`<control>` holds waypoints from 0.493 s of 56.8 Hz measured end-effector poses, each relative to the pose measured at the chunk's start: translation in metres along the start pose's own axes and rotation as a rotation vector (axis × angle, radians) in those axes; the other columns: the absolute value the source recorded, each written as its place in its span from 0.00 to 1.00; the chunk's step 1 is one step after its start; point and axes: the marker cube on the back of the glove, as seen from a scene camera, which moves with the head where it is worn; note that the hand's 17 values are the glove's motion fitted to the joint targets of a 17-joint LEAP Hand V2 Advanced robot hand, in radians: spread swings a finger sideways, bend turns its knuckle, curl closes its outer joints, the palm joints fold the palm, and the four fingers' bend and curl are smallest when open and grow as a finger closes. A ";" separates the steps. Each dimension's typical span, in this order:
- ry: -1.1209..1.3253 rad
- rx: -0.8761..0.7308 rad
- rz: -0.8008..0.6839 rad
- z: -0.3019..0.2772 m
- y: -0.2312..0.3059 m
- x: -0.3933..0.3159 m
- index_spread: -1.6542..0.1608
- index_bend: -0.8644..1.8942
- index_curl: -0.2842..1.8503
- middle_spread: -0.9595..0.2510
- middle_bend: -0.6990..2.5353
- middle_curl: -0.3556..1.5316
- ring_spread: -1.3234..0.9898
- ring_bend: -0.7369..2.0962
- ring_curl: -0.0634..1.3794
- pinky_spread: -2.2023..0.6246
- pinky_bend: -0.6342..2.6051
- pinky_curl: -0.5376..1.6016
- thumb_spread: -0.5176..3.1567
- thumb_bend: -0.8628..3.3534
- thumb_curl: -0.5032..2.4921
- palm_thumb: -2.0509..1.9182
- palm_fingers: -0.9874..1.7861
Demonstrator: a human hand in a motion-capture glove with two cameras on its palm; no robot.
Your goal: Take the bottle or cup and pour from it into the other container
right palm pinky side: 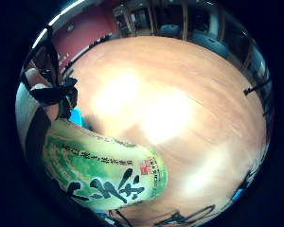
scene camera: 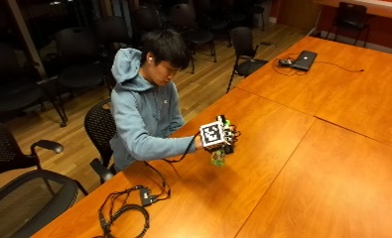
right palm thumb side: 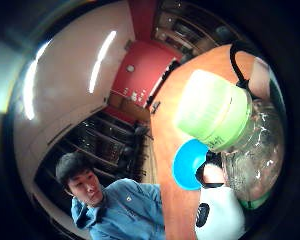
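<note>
Outside view: a person in a grey-blue hooded top sat at the near long edge of the wooden surface (scene camera: 327,163). The gloved right hand (scene camera: 221,139) was raised above the surface near that edge, its fingers wrapped around a bottle (scene camera: 219,157) whose green-labelled lower part showed just below the hand. A bundle of black cables (scene camera: 126,208) lay on the surface towards the near corner, and a laptop (scene camera: 305,59) sat well apart at the far end.

Thumb-side palm view: the bottle (right palm thumb side: 240,135) lay close against the palm, its pale green cap (right palm thumb side: 210,107) still on and its clear, ridged shoulder just behind it. A blue cup (right palm thumb side: 187,165) stood on the surface beside the capped end; whether they touched could not be told. A finger (right palm thumb side: 262,75) curled over the bottle's far side.

Little-finger-side palm view: the bottle's green label (right palm pinky side: 104,175), printed with black characters and a small red stamp, filled the part nearest the palm, held clear above the bare wood. A sliver of the blue cup (right palm pinky side: 78,118) showed beside the bottle.
</note>
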 end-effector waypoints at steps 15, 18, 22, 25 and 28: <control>0.264 -0.313 -0.032 -0.011 -0.008 -0.041 0.87 0.37 0.32 0.76 0.31 0.45 0.50 0.45 0.36 0.71 0.37 0.42 0.22 0.20 0.39 0.77 0.80; 0.341 -0.365 -0.047 -0.019 -0.010 -0.048 0.87 0.37 0.33 0.76 0.31 0.45 0.50 0.45 0.36 0.71 0.37 0.42 0.22 0.20 0.39 0.77 0.80; 0.552 -0.432 -0.105 -0.004 -0.007 -0.062 0.87 0.37 0.33 0.76 0.31 0.45 0.50 0.45 0.36 0.71 0.37 0.42 0.22 0.20 0.39 0.77 0.80; 0.722 -0.463 -0.146 0.018 -0.004 -0.077 0.87 0.37 0.33 0.76 0.31 0.45 0.50 0.45 0.36 0.71 0.37 0.42 0.22 0.20 0.39 0.77 0.80; 0.886 -0.497 -0.190 0.035 -0.004 -0.092 0.87 0.37 0.33 0.76 0.31 0.46 0.50 0.45 0.36 0.71 0.37 0.42 0.22 0.20 0.39 0.77 0.80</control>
